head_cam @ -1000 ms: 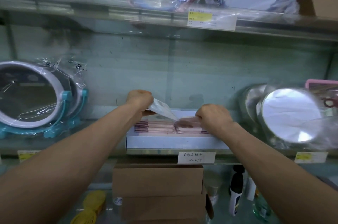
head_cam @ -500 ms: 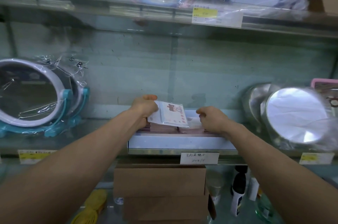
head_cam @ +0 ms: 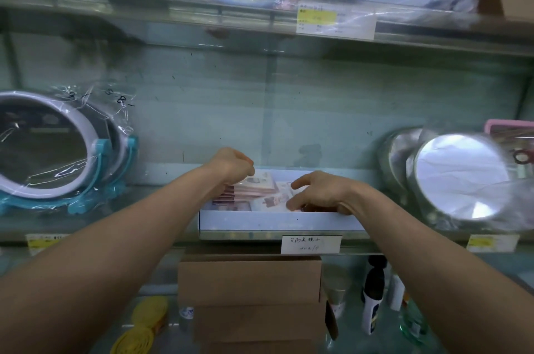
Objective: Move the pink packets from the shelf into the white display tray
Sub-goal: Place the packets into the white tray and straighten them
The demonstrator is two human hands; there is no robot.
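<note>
The white display tray (head_cam: 274, 225) sits on the middle shelf, straight ahead. Several pink packets (head_cam: 267, 202) lie stacked inside it. My left hand (head_cam: 231, 166) is over the tray's back left with its fingers curled, pinching the left edge of the top pink packet (head_cam: 261, 181), which lies flat on the stack. My right hand (head_cam: 315, 190) reaches into the tray's right half. Its fingers are spread and loosely bent, with the tips touching the front packets. The tray's right interior is hidden behind that hand.
Wrapped round mirrors stand left (head_cam: 43, 148) and right (head_cam: 459, 177) of the tray. A handwritten label (head_cam: 310, 244) hangs on the shelf edge below it. Cardboard boxes (head_cam: 250, 281) and bottles (head_cam: 374, 301) fill the lower shelf. More wrapped goods sit on the upper shelf.
My left hand has lowered the packet it held up onto the stack in the tray. My right hand has uncurled and spread its fingers over the front packets.
</note>
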